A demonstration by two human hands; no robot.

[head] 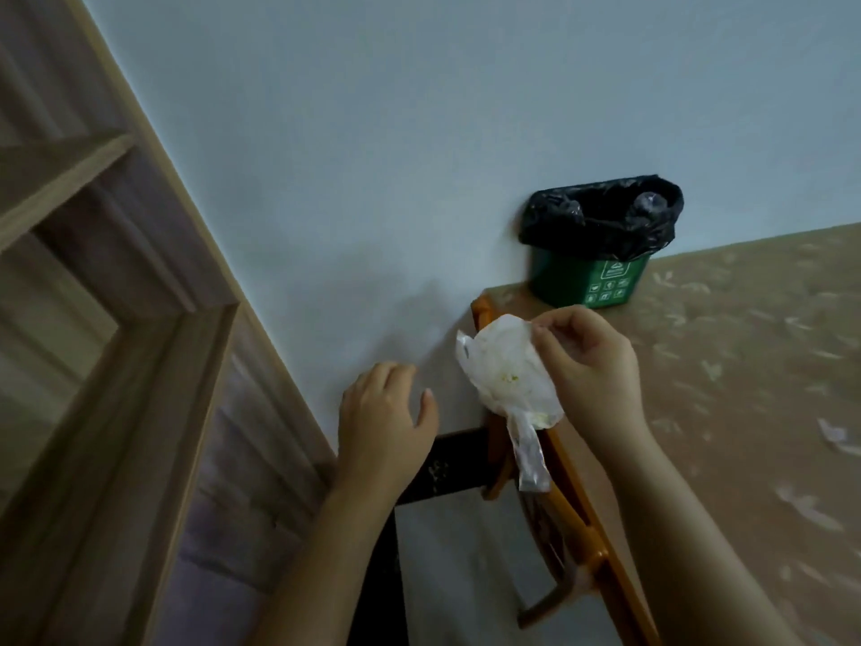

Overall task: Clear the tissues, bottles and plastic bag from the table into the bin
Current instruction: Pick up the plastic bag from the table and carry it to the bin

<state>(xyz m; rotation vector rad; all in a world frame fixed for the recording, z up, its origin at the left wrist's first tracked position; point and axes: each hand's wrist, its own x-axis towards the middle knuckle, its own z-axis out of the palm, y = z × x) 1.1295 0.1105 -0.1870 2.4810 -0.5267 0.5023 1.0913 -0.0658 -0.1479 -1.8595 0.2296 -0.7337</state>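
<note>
1. Head view, centre of the frame: the right hand (589, 366) has its grip pinched shut on one crumpled plastic bag (510, 380), which hangs in the air over the tabletop (745, 366) edge.
2. Lower centre: the left hand (384, 421) is spread, empty, touching nothing.
3. Upper right: one green bin (589, 277) with a black liner stands on the tabletop, beyond the bag.
4. Right edge: one small white scrap (834, 433) lies on the tabletop.

My right hand (589, 366) is up in front of me, fingers curled, thumb and fingertips pinched tight on the plastic bag (510, 380). My left hand (384, 417) hovers lower, palm down, fingers loosely spread, holding nothing. Both forearms bare.
</note>
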